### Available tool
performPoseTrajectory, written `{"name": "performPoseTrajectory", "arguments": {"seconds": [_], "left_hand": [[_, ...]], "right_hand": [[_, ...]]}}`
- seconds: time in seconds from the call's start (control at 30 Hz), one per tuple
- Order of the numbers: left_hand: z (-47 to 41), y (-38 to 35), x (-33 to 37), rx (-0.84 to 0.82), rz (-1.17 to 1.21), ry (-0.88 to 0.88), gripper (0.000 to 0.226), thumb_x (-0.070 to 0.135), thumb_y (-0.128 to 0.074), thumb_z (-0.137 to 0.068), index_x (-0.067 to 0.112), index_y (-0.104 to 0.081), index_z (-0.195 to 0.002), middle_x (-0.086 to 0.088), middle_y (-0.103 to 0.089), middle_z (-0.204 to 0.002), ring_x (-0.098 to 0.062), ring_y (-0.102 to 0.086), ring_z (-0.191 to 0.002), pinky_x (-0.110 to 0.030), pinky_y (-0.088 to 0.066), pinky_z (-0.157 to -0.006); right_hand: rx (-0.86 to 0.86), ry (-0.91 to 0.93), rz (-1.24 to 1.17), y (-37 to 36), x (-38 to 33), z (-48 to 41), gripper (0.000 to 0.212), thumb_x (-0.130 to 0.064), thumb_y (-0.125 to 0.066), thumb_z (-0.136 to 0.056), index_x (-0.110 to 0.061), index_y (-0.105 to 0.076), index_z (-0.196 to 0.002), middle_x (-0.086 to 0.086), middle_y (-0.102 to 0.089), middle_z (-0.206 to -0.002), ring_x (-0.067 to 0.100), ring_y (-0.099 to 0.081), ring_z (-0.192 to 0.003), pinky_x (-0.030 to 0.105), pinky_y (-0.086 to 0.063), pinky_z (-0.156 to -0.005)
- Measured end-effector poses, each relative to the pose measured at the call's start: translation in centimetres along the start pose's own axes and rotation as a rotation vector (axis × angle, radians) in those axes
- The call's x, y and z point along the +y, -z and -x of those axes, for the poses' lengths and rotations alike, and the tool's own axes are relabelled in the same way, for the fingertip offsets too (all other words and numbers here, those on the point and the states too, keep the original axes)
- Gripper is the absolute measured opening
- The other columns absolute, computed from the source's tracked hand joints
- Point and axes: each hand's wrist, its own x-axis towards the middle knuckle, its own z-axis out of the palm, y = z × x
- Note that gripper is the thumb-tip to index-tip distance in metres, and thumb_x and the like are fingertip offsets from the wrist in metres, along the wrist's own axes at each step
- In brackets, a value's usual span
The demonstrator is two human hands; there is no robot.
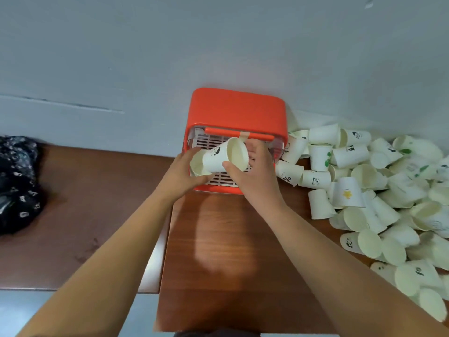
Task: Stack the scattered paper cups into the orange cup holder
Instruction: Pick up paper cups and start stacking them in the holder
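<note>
Left edge of frame: dark patterned cloth bundle [17, 181] on the brown wooden table [230, 239]. Centre: left hand [182, 173] curled round a plain paper cup [197, 166]; right hand [257, 181] gripping a printed paper cup [224, 156] near its rim, thumb in front, that cup's base at the plain cup's mouth. Both cups are held over the white slatted tray [220, 181] of the orange cup holder [238, 108]. Right: heap of loose paper cups [376, 190] on the table, touching the holder's side.
</note>
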Motion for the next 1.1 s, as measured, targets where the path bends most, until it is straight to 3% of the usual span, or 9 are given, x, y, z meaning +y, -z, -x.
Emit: {"name": "performPoseTrajectory", "arguments": {"seconds": [0.1, 0.2, 0.3, 0.4, 0.57, 0.8, 0.9, 0.97, 1.1], "left_hand": [[0.6, 0.9, -0.4, -0.055, 0.120, -0.034, 0.084, 0.022, -0.084, -0.078, 0.051, -0.034, -0.138, 0.030, -0.051, -0.130, 0.013, -0.052, -0.117, -0.010, -0.044, -0.095], [1.5, 1.8, -1.0, -0.054, 0.270, 0.017, 0.064, 0.011, -0.072, -0.089, 0.036, -0.040, -0.138, 0.024, -0.054, -0.131, 0.017, -0.053, -0.114, -0.002, -0.043, -0.085], [2.4, 2.3, -1.1, 0.071, 0.412, 0.051, 0.033, 0.015, -0.057, -0.100, 0.037, -0.053, -0.125, 0.031, -0.064, -0.113, 0.019, -0.056, -0.105, 0.001, -0.039, -0.081], [2.4, 2.2, -1.2, 0.074, 0.451, 0.046, 0.032, 0.021, -0.056, -0.101, 0.026, -0.056, -0.133, 0.022, -0.064, -0.122, 0.016, -0.057, -0.109, -0.001, -0.041, -0.085], [2.0, 1.4, -2.0, -0.052, 0.372, 0.037, 0.053, 0.028, -0.071, -0.091, 0.026, -0.051, -0.141, 0.011, -0.060, -0.136, -0.008, -0.058, -0.125, -0.034, -0.049, -0.104], [2.8, 0.7, -1.2, 0.026, 0.310, 0.081, 0.049, 0.028, -0.067, -0.094, 0.025, -0.052, -0.140, 0.015, -0.059, -0.135, 0.007, -0.056, -0.120, -0.005, -0.043, -0.090], [4.4, 0.4, -0.2, 0.163, 0.266, 0.135, 0.027, 0.023, -0.066, -0.094, 0.022, -0.056, -0.120, 0.021, -0.060, -0.114, 0.022, -0.054, -0.100, 0.002, -0.039, -0.077], [5.5, 0.0, -0.1, 0.234, 0.242, 0.201, 0.023, 0.023, -0.065, -0.093, 0.023, -0.057, -0.114, 0.019, -0.059, -0.105, 0.014, -0.057, -0.092, -0.003, -0.039, -0.070], [7.5, -2.9, 0.3, 0.142, 0.111, 0.256, 0.010, 0.026, -0.062, -0.093, 0.021, -0.062, -0.102, 0.009, -0.066, -0.100, -0.002, -0.061, -0.087, -0.015, -0.042, -0.068]], "right_hand": [[-0.036, 0.037, 0.019, -1.4, -0.4, -0.2, 0.061, -0.031, -0.081, -0.075, -0.026, -0.048, -0.126, -0.012, -0.050, -0.124, 0.009, -0.051, -0.118, 0.032, -0.046, -0.101], [-0.141, 0.168, 0.189, -2.8, -0.9, -0.7, 0.067, -0.025, -0.082, -0.076, -0.017, -0.048, -0.133, -0.003, -0.050, -0.131, 0.014, -0.046, -0.122, 0.021, -0.036, -0.102], [-0.299, 0.225, 0.395, -4.4, -1.1, -1.5, 0.073, -0.025, -0.079, -0.079, -0.013, -0.043, -0.141, 0.003, -0.048, -0.141, 0.020, -0.042, -0.130, 0.029, -0.034, -0.105], [-0.399, 0.157, 0.449, -5.4, -0.5, -2.2, 0.076, -0.021, -0.074, -0.083, -0.013, -0.036, -0.148, 0.003, -0.041, -0.151, 0.022, -0.039, -0.137, 0.036, -0.033, -0.112], [-0.383, 0.054, 0.367, -5.6, 0.4, -2.8, 0.072, -0.018, -0.078, -0.080, -0.018, -0.045, -0.143, 0.000, -0.049, -0.144, 0.021, -0.045, -0.131, 0.029, -0.035, -0.103], [-0.353, -0.033, 0.237, -4.9, 1.1, -2.1, 0.068, -0.032, -0.082, -0.076, -0.021, -0.050, -0.136, -0.007, -0.057, -0.130, 0.013, -0.052, -0.119, 0.023, -0.038, -0.088], [-0.358, -0.076, 0.243, -2.5, 1.8, -0.8, 0.072, -0.041, -0.074, -0.083, -0.016, -0.043, -0.143, -0.006, -0.050, -0.137, 0.011, -0.047, -0.126, 0.029, -0.039, -0.100], [-0.355, -0.077, 0.310, 0.1, 3.2, 0.4, 0.068, -0.041, -0.065, -0.091, -0.017, -0.038, -0.148, -0.002, -0.045, -0.147, 0.013, -0.043, -0.134, 0.034, -0.037, -0.110], [-0.335, -0.064, 0.424, 7.0, 7.9, 2.5, 0.045, -0.036, -0.061, -0.094, -0.022, -0.050, -0.136, -0.006, -0.052, -0.130, 0.009, -0.050, -0.122, 0.022, -0.038, -0.096]]}}
